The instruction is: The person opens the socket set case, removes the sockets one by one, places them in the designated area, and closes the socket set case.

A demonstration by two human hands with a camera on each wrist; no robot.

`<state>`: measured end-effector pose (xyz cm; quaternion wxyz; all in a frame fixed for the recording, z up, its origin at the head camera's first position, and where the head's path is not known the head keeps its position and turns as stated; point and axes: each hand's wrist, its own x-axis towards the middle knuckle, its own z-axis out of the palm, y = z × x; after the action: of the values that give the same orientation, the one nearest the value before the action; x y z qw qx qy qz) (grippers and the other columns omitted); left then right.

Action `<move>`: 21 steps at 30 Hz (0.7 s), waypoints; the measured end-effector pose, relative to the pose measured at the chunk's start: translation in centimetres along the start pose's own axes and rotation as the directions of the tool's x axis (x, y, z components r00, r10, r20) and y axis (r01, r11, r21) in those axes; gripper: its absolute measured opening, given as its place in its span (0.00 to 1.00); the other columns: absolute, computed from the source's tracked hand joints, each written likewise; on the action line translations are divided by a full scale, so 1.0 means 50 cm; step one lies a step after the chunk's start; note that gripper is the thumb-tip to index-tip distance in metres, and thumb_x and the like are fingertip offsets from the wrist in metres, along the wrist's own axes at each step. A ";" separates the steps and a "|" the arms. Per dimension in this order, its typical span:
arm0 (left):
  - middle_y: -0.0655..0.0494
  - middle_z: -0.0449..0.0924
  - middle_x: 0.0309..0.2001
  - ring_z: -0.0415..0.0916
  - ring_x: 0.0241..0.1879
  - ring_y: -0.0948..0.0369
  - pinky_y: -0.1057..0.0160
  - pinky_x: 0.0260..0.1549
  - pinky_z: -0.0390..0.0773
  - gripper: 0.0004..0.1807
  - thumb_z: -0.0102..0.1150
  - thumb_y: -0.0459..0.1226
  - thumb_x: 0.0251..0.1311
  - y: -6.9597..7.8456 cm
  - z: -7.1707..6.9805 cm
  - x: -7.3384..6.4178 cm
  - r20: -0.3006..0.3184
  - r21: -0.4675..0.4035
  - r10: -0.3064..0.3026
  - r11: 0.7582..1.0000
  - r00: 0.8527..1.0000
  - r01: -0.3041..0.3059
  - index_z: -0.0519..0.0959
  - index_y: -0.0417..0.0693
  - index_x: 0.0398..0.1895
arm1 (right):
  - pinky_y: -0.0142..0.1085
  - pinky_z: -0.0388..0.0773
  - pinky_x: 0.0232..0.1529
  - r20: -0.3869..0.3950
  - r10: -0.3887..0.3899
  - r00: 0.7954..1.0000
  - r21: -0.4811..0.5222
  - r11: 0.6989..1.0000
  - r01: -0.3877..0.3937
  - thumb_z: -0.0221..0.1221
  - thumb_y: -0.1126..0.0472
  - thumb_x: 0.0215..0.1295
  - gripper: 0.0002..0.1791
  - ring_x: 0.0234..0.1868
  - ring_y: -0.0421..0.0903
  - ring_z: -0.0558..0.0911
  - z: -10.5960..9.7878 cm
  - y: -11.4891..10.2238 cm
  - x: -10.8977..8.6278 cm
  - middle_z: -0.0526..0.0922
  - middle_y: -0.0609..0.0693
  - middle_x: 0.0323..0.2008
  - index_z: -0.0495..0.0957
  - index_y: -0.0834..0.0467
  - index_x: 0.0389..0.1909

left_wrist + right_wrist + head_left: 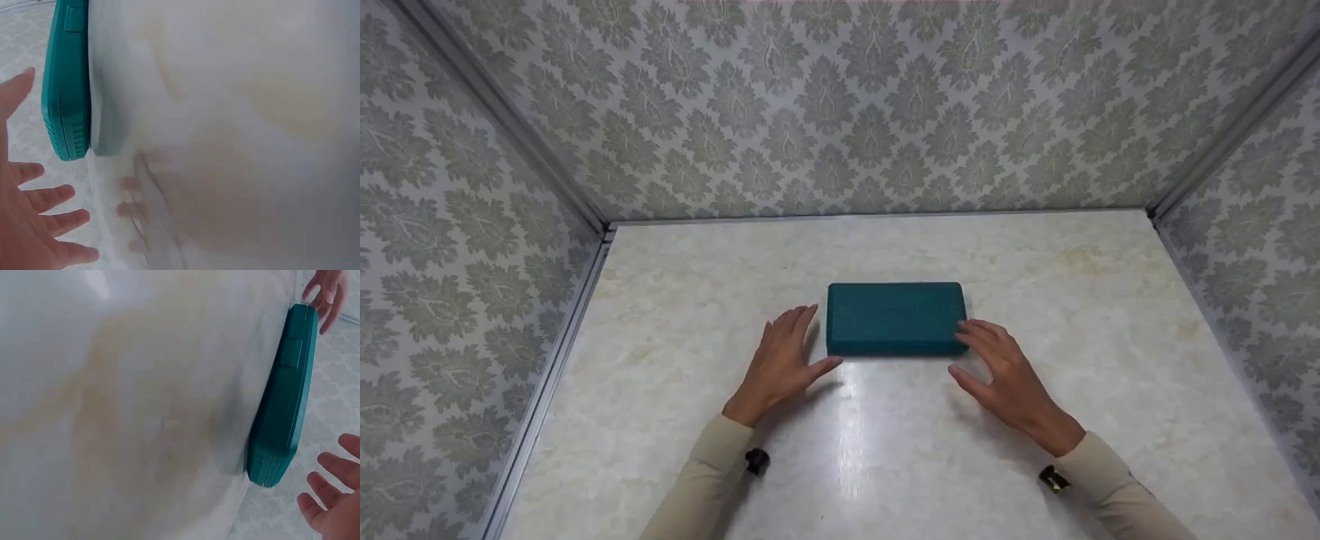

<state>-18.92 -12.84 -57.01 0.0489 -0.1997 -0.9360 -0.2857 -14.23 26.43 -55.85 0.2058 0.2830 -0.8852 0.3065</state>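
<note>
A teal hard plastic case point(896, 319), rectangular with its lid closed, lies flat on the table. One latch and a ribbed corner show on the case point(66, 84) in the left wrist view. My left hand point(781, 361) is just off the left end of it, fingers spread and thumb toward the near corner. At the right end, my right hand point(1006, 375) has its fingertips right at the edge, the thumb held apart in front. Neither hand grips anything. In the right wrist view the case point(281, 405) stands between both hands.
The table point(697, 285) has a pale marbled, glossy top. Patterned wall panels point(870, 112) enclose it at the back and on both sides, joined by metal corner rails point(502, 105). Small dark devices point(757, 460) sit at both wrists.
</note>
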 end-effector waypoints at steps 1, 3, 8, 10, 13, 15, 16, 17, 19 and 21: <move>0.38 0.65 0.81 0.61 0.81 0.39 0.23 0.78 0.54 0.56 0.67 0.66 0.67 0.001 0.003 0.001 0.005 -0.027 0.001 1.000 1.000 -0.001 0.62 0.43 0.87 | 0.59 0.77 0.66 -0.001 -0.004 1.000 0.011 1.000 0.004 0.78 0.62 0.66 0.27 0.71 0.62 0.77 0.006 -0.003 -0.002 0.82 0.62 0.69 0.84 0.66 0.64; 0.39 0.62 0.83 0.57 0.83 0.39 0.24 0.79 0.52 0.57 0.68 0.66 0.67 0.003 0.009 0.003 0.019 -0.081 0.000 0.997 1.000 0.001 0.60 0.44 0.88 | 0.54 0.78 0.65 -0.013 -0.024 1.000 0.034 0.999 0.024 0.78 0.63 0.66 0.26 0.69 0.60 0.78 0.017 -0.009 -0.003 0.83 0.62 0.67 0.85 0.66 0.63; 0.40 0.55 0.87 0.49 0.86 0.41 0.27 0.82 0.44 0.59 0.71 0.63 0.66 0.003 0.026 0.015 0.029 -0.186 0.000 0.983 1.000 0.005 0.56 0.43 0.89 | 0.39 0.76 0.69 -0.030 -0.068 0.997 0.109 0.992 0.071 0.77 0.65 0.66 0.24 0.66 0.56 0.80 0.042 -0.022 0.001 0.84 0.62 0.62 0.85 0.66 0.62; 0.40 0.53 0.87 0.47 0.87 0.41 0.27 0.82 0.42 0.59 0.72 0.62 0.66 0.003 0.033 0.019 0.029 -0.211 0.008 0.977 1.000 -0.002 0.56 0.43 0.89 | 0.36 0.76 0.69 -0.033 -0.079 0.996 0.141 0.987 0.083 0.76 0.67 0.66 0.24 0.65 0.56 0.81 0.052 -0.028 0.002 0.85 0.62 0.61 0.85 0.66 0.61; 0.39 0.52 0.88 0.46 0.87 0.41 0.26 0.82 0.39 0.60 0.74 0.60 0.66 0.002 0.044 0.025 0.032 -0.233 0.021 0.972 0.999 -0.013 0.55 0.42 0.90 | 0.39 0.83 0.63 -0.037 -0.060 0.998 0.207 0.976 0.066 0.75 0.68 0.66 0.23 0.62 0.55 0.83 0.066 -0.037 0.002 0.86 0.61 0.60 0.85 0.67 0.61; 0.39 0.52 0.88 0.45 0.88 0.41 0.27 0.82 0.37 0.60 0.75 0.60 0.65 0.000 0.050 0.028 0.034 -0.241 0.026 0.970 0.999 -0.017 0.54 0.43 0.90 | 0.43 0.87 0.55 -0.035 -0.033 0.999 0.261 0.964 0.041 0.75 0.69 0.67 0.22 0.58 0.54 0.85 0.077 -0.042 0.001 0.87 0.60 0.58 0.85 0.67 0.61; 0.39 0.53 0.87 0.45 0.88 0.41 0.28 0.82 0.36 0.60 0.76 0.59 0.64 -0.002 0.053 0.030 0.032 -0.244 0.026 0.970 0.999 -0.017 0.55 0.43 0.90 | 0.45 0.88 0.51 -0.032 -0.015 0.999 0.289 0.957 0.023 0.74 0.69 0.67 0.21 0.56 0.54 0.86 0.082 -0.045 0.001 0.87 0.59 0.57 0.85 0.67 0.60; 0.39 0.53 0.87 0.46 0.87 0.41 0.28 0.83 0.35 0.61 0.77 0.58 0.64 -0.003 0.056 0.032 0.026 -0.246 0.027 0.969 0.999 -0.020 0.55 0.42 0.89 | 0.46 0.89 0.48 -0.026 0.006 1.000 0.316 0.949 0.003 0.74 0.70 0.68 0.21 0.54 0.53 0.87 0.088 -0.047 0.001 0.88 0.59 0.56 0.85 0.67 0.60; 0.39 0.54 0.87 0.46 0.87 0.41 0.30 0.83 0.34 0.61 0.78 0.57 0.63 -0.007 0.060 0.037 0.016 -0.251 0.028 0.968 0.999 -0.023 0.55 0.42 0.89 | 0.48 0.89 0.43 -0.013 0.042 0.999 0.365 0.931 -0.034 0.73 0.70 0.69 0.19 0.49 0.54 0.88 0.099 -0.049 0.000 0.88 0.59 0.53 0.85 0.67 0.60; 0.38 0.54 0.87 0.46 0.87 0.41 0.32 0.84 0.33 0.61 0.79 0.56 0.62 -0.011 0.063 0.043 0.008 -0.255 0.030 0.967 1.000 -0.027 0.55 0.41 0.89 | 0.49 0.89 0.41 0.002 0.085 0.996 0.400 0.913 -0.079 0.72 0.70 0.70 0.18 0.47 0.55 0.88 0.110 -0.050 -0.002 0.89 0.58 0.51 0.86 0.66 0.59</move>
<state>-21.03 -10.78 -59.48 0.0212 -0.2195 -0.8888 -0.4017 -13.63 21.22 -58.82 0.1375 0.2792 -0.8135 0.4913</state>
